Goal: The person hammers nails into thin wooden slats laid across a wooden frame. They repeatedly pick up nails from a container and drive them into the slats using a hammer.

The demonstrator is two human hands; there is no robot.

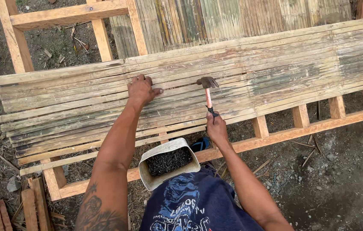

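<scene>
My left hand (142, 90) lies flat, fingers spread, on the bamboo slats (275, 64) laid across a wooden frame (284, 134). To its right, my right hand (216, 128) grips the handle end of a claw hammer (208, 90) with an orange shaft. The hammer's dark head rests on or just above the slats, a short way right of my left thumb. A white plastic tub (164, 149) full of dark nails sits against my lap, between my two forearms, below the slats.
A second slat panel (232, 19) on a wooden frame (61, 15) lies beyond. Short wood offcuts (19, 209) lie at the lower left. Bare dirt with stones and scraps (339, 179) surrounds the frame. Something blue (200, 144) shows beneath the frame.
</scene>
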